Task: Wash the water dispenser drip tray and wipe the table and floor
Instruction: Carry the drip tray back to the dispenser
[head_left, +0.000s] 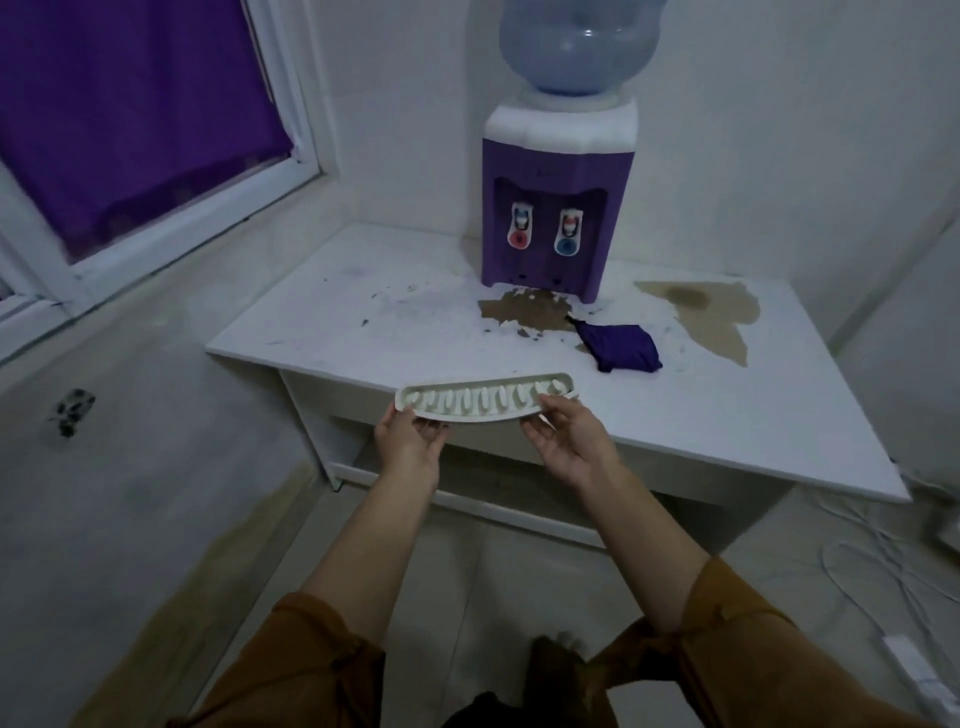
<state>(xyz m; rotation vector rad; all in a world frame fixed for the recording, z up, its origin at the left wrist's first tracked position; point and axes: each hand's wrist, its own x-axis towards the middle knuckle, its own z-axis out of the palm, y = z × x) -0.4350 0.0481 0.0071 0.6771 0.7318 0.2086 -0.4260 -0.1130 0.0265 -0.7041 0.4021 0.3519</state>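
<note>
- Fingers of your left hand and right hand pinch the drip tray ends.
- Tray hangs level above the tabletop edge; purple cloth lies beyond your right fingers.

The drip tray is off-white with a row of slots. The water dispenser is purple with a white top, one red tap and one blue, under a pale blue bottle. The counter is white with brown stains. The cloth and curtain are purple. The sleeves are rust brown.
</note>
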